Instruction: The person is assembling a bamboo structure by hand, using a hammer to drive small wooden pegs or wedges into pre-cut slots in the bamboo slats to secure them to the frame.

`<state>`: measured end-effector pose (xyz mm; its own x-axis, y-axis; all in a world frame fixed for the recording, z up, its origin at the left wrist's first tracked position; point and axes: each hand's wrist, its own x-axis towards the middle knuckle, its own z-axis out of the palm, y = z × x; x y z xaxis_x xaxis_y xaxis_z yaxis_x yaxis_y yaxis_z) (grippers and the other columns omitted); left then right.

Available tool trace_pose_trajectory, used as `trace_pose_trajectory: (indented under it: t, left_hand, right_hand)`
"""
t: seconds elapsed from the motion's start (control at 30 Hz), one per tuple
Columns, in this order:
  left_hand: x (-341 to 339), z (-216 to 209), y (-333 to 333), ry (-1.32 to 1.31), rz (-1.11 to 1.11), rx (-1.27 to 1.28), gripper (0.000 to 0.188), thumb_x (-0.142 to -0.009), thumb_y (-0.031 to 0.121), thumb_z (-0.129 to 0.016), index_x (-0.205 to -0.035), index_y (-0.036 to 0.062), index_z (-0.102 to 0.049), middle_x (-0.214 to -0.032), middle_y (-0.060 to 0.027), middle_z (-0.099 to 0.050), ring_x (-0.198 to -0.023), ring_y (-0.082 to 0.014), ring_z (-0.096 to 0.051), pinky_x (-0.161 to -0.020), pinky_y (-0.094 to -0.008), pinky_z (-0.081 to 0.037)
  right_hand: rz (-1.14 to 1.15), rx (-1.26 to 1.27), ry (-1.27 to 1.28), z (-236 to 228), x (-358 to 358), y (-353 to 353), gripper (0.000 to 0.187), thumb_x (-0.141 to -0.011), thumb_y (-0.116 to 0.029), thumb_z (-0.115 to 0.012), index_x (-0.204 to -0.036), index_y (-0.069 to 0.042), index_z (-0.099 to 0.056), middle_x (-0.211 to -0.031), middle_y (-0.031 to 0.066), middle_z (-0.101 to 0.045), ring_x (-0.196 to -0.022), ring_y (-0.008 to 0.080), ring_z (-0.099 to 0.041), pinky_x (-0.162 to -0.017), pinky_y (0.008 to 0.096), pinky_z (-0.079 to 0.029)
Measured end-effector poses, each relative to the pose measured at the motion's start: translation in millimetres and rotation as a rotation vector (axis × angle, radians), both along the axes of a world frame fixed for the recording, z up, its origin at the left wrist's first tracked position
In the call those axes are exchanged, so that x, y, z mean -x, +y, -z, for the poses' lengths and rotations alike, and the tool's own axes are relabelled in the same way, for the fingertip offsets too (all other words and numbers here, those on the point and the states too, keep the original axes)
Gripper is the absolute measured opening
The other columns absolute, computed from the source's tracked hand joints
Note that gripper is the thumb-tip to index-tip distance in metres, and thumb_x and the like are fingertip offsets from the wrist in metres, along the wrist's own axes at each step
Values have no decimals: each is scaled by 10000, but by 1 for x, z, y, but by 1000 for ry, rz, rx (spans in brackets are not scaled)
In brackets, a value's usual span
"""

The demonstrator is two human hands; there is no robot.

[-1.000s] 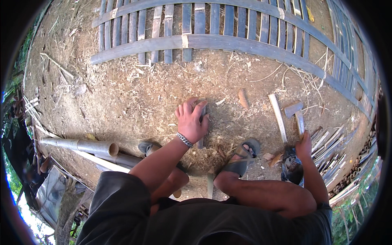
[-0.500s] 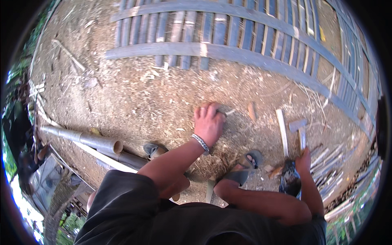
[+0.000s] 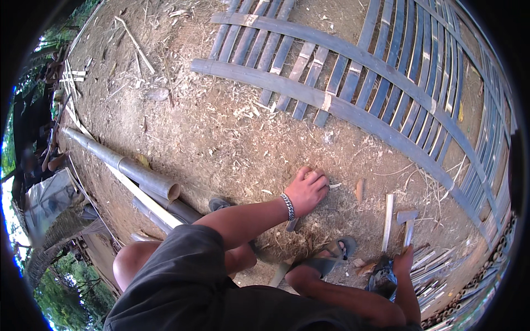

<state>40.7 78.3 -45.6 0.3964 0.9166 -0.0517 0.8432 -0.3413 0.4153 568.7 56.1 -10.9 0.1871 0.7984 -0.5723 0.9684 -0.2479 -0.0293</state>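
Observation:
My left hand [image 3: 308,192], with a braided bracelet at the wrist, is low over the ground in front of me. Its fingers are curled closed, and whatever they may hold is hidden. A short dark piece [image 3: 292,224] shows just below that wrist. On the right, my right hand [image 3: 403,261] grips the handle of a hammer [image 3: 407,216], its head pointing away from me. A pale split strip [image 3: 388,220] lies on the ground left of the hammer. Beside the right hand is a black plastic bag [image 3: 382,279].
A slatted bamboo panel [image 3: 276,81] lies across the far ground. Bamboo poles [image 3: 138,171] lie at left. Several cut strips [image 3: 433,273] are piled at right, beyond my sandalled foot [image 3: 338,251]. Shavings and a brown piece [image 3: 360,190] litter the soil.
The view has turned, shifting the panel and poles right in the picture. My left hand's fingers have curled in more. The hammer stays in my right hand.

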Motion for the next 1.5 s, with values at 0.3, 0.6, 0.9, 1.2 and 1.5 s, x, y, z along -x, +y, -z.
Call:
trace_pose_trajectory:
  t: [0.3, 0.6, 0.9, 1.2, 1.5]
  left_hand:
    - [10, 4, 11, -123, 57, -51, 215, -889, 209, -650, -1051, 74, -693, -1197, -80, -625, -1258, -253, -503, -1133, -497, -328]
    - [52, -9, 36, -779, -696, 141, 155, -940, 121, -746, -1087, 71, -752, -982, -94, -754, -836, -198, -690, -802, -352, -580]
    - [165, 9, 98, -653, -963, -251, 101, -871, 182, -824, -930, 104, -798, -1043, -52, -768, -945, -196, -693, -884, -369, -547]
    - [170, 35, 143, -407, -1099, -579, 81, -817, 188, -841, -888, 161, -814, -1076, 41, -740, -1262, -272, -543, -1124, -471, -313]
    - [170, 31, 140, -413, -1036, -594, 89, -793, 158, -845, -871, 160, -801, -1085, 37, -732, -1250, -299, -539, -1116, -487, -340]
  right_hand:
    - [11, 45, 20, -11, 17, 7, 434, -753, 9, -613, -1167, 15, -481, -1082, 301, -578, -1055, 539, -560, -935, 563, -439]
    - [140, -113, 156, -25, 7, 4, 423, -815, -19, -597, -1231, 16, -527, -1081, 244, -586, -971, 438, -585, -917, 502, -460]
    - [-74, -196, 370, -48, 103, 78, 417, -886, -4, -583, -1298, 20, -525, -1049, 169, -616, -929, 281, -618, -868, 407, -503]
    - [-76, 20, 673, -27, 311, 112, 394, -932, -39, -638, -1306, -3, -522, -983, 101, -624, -833, 172, -612, -736, 357, -525]
    - [-155, 64, 995, -7, 410, 126, 461, -996, -158, -612, -1409, 14, -505, -885, 80, -634, -773, 185, -637, -722, 366, -525]
